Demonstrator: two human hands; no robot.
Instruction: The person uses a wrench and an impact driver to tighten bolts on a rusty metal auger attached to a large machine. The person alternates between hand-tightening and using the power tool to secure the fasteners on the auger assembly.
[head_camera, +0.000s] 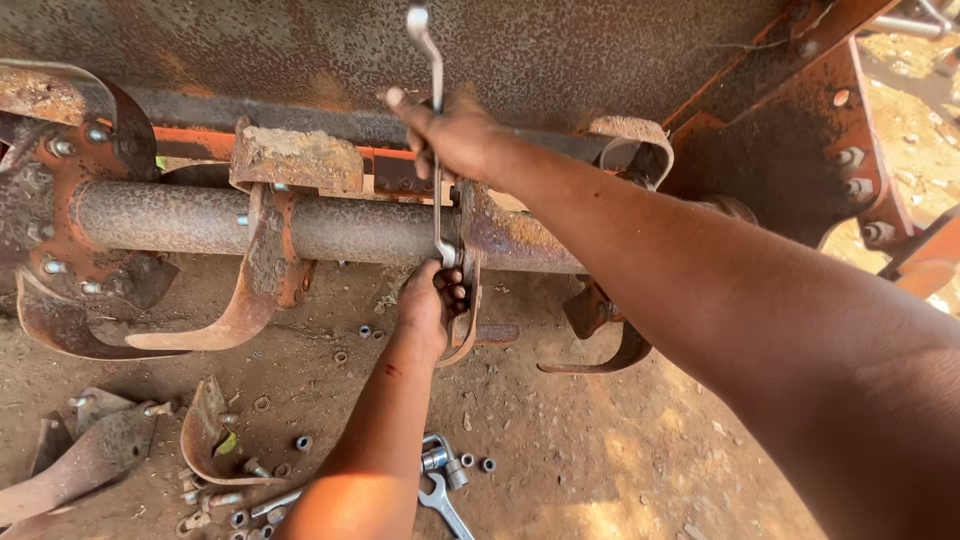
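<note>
right hand (455, 135): fingers wrapped around ring spanner (437, 150) shaft
left hand (430, 300): fingers curled at spanner's lower end, by rusty tiller blade (465, 320)

Left hand (428, 300) and right hand (455, 135): both bare, no gloves, rings or watch seen. Both forearms bare, no sleeve in view. Left forearm carries a small red mark below the wrist. Right fingers (400, 100) dusty
</note>
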